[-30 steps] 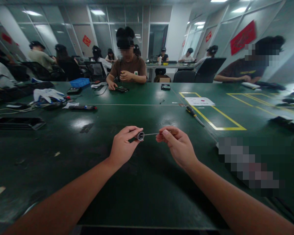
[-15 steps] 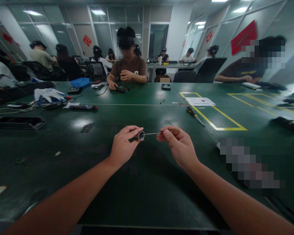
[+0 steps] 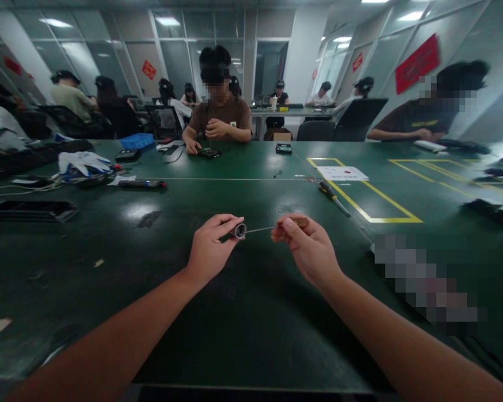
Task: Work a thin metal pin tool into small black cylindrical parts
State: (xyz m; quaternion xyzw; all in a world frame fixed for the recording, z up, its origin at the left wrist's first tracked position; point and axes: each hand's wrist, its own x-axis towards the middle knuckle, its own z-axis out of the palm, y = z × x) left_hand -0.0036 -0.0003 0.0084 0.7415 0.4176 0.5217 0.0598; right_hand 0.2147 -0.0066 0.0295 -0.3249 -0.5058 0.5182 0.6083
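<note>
My left hand [image 3: 213, 241] grips a small round metal part [image 3: 240, 230], with its hollow, ring-like end turned toward my right. Closed round the amber-brown handle of a thin screwdriver [image 3: 260, 229] is my right hand [image 3: 308, 241]. The slim shaft runs level from the right fingers to the ring's rim; whether the tip sits inside or only touches the edge is too small to tell. Both hands are held above the green table [image 3: 251, 329]. Much of the round part is hidden behind my left fingers.
A yellow-and-black screwdriver [image 3: 333, 196] lies beyond my right hand, near a white sheet [image 3: 341, 173]. To the left are a pen-like tool [image 3: 140, 184], white gloves [image 3: 84, 164] and a black tray [image 3: 29, 210]. Across the table a person [image 3: 218, 114] handles a dark device.
The round part has turned and shifted slightly left in my left hand. My right hand has moved a little to the right, and the screwdriver shaft tilts slightly more.
</note>
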